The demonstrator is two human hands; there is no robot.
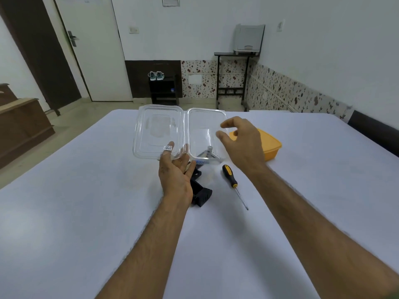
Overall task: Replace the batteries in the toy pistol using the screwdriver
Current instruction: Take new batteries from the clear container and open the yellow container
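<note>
A clear hinged plastic box point(159, 130) lies wide open on the white table, its lid to the left and its tray to the right. Batteries point(208, 153) lie in the tray's near corner. My left hand point(174, 171) holds the lid's near edge, thumb on top and fingers beneath. My right hand point(241, 141) hovers over the tray with loosely spread fingers and holds nothing. The black toy pistol point(199, 192) lies on the table, partly hidden under my left hand. A screwdriver point(234, 184) with a black and yellow handle lies to its right, tip toward me.
A yellow lidded container point(271, 145) sits behind my right hand. The white table point(86, 212) stretches wide on every side. Beyond it stand a door, a shoe rack and a small black stand with a printer.
</note>
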